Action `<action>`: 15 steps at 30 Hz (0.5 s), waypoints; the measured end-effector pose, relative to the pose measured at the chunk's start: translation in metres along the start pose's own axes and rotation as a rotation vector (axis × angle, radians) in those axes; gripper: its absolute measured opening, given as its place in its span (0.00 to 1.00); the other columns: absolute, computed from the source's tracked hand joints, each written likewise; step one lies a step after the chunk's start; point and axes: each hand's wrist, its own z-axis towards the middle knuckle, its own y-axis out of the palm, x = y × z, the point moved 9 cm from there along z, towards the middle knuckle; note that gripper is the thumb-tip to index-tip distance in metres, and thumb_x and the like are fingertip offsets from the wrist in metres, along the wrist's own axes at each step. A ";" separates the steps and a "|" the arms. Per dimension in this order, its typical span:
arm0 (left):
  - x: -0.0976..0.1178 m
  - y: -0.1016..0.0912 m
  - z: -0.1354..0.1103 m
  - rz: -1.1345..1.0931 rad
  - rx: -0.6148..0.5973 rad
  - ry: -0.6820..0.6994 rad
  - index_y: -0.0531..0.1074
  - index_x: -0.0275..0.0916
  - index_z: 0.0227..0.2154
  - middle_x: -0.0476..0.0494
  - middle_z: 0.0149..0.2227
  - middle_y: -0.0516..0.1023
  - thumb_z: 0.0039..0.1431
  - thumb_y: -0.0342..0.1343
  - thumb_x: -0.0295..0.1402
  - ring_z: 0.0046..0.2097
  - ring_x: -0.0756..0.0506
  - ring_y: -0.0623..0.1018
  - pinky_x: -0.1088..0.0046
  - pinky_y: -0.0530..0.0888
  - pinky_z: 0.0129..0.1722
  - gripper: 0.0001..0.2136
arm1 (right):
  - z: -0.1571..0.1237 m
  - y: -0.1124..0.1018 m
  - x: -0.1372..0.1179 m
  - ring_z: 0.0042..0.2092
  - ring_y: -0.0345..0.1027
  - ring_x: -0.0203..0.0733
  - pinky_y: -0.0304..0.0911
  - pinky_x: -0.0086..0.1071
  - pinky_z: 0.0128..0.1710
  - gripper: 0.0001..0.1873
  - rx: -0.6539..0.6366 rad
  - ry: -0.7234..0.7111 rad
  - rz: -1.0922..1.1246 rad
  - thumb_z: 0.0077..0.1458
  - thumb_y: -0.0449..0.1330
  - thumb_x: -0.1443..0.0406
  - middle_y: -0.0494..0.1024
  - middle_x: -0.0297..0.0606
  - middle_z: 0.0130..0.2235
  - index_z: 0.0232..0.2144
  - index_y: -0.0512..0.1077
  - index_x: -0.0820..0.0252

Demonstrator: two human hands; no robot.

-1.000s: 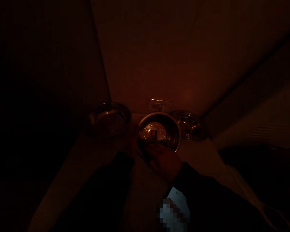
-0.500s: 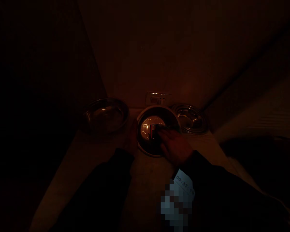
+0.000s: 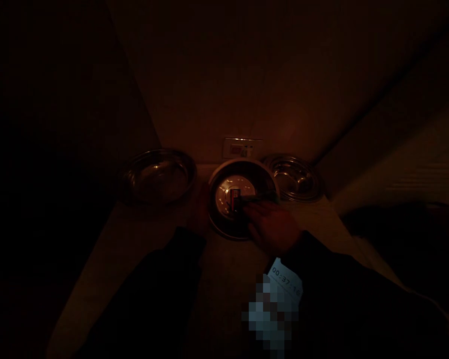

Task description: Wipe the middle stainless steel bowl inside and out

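The picture is very dark. A round metal bowl stands in the middle of the table, its inside shiny. My left hand is at the bowl's left side, its fingers lost in shadow. My right hand reaches over the right front rim into the bowl, fingers close together and pointing left. Something dark lies under or between those fingers, too dim to name. Just beyond the fingertips is a small dark box-like thing with a red edge, inside the bowl.
A wide metal bowl sits at the back left of the wooden table. Several stacked metal dishes stand at the back right. Behind the middle bowl, a socket plate is on the wall. A lit, pixelated screen shows by my right wrist.
The view has shifted slightly, so the bowls appear a little higher and further left. More of the small dark box shows past my right fingertips. Both hands stay at the middle bowl.
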 end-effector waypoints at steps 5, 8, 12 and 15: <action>0.011 -0.004 -0.002 0.123 0.030 0.095 0.75 0.41 0.26 0.48 0.29 0.79 0.54 0.55 0.39 0.50 0.43 0.74 0.69 0.68 0.53 0.09 | -0.006 0.011 -0.018 0.52 0.66 0.50 0.60 0.43 0.54 0.18 -0.089 -0.048 0.118 0.57 0.51 0.68 0.75 0.46 0.50 0.48 0.72 0.66; 0.015 -0.008 -0.001 0.150 0.036 0.151 0.75 0.41 0.28 0.47 0.33 0.79 0.56 0.52 0.39 0.54 0.43 0.72 0.68 0.64 0.57 0.09 | 0.000 0.014 -0.038 0.56 0.63 0.48 0.57 0.39 0.57 0.23 -0.035 -0.082 0.221 0.56 0.51 0.69 0.70 0.46 0.56 0.54 0.67 0.68; 0.012 -0.014 0.004 0.145 0.041 0.171 0.75 0.40 0.32 0.46 0.40 0.79 0.54 0.55 0.38 0.54 0.44 0.72 0.68 0.61 0.59 0.08 | 0.004 0.013 -0.047 0.57 0.62 0.48 0.57 0.38 0.57 0.25 0.001 -0.075 0.237 0.57 0.51 0.68 0.68 0.47 0.58 0.56 0.64 0.69; -0.002 -0.007 0.007 0.060 -0.027 0.045 0.75 0.38 0.30 0.46 0.37 0.80 0.56 0.52 0.42 0.50 0.43 0.75 0.65 0.64 0.57 0.13 | -0.005 0.012 -0.035 0.52 0.66 0.49 0.60 0.41 0.54 0.20 -0.076 -0.072 0.159 0.57 0.52 0.66 0.74 0.44 0.52 0.51 0.69 0.65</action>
